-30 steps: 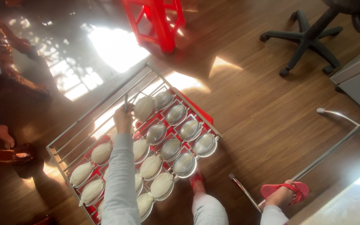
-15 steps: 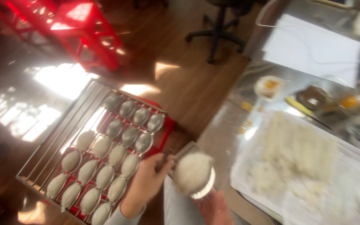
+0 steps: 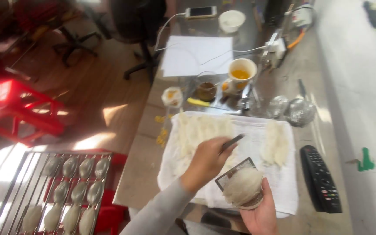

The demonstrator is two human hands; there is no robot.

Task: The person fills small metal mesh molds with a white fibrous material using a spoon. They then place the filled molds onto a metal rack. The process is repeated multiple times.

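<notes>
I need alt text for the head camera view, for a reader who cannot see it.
Over a steel table, the left hand holds a thin dark tool above a white cloth with pale fibrous strips, while the right hand holds a mesh mold filled with the same white material. On the floor to the left, a wire rack carries more filled molds.

A cloth (image 3: 279, 182) is spread on the near part of the tabletop (image 3: 144, 161), with a remote control (image 3: 321, 179) laid just to its right. Beyond the cloth, a cup (image 3: 242, 71) and two strainers (image 3: 292, 111) are set, and a sheet of paper (image 3: 196, 55) farther still. A rack (image 3: 22, 174) of moulds (image 3: 72, 191) is placed on the floor (image 3: 105, 95) to the left.
</notes>
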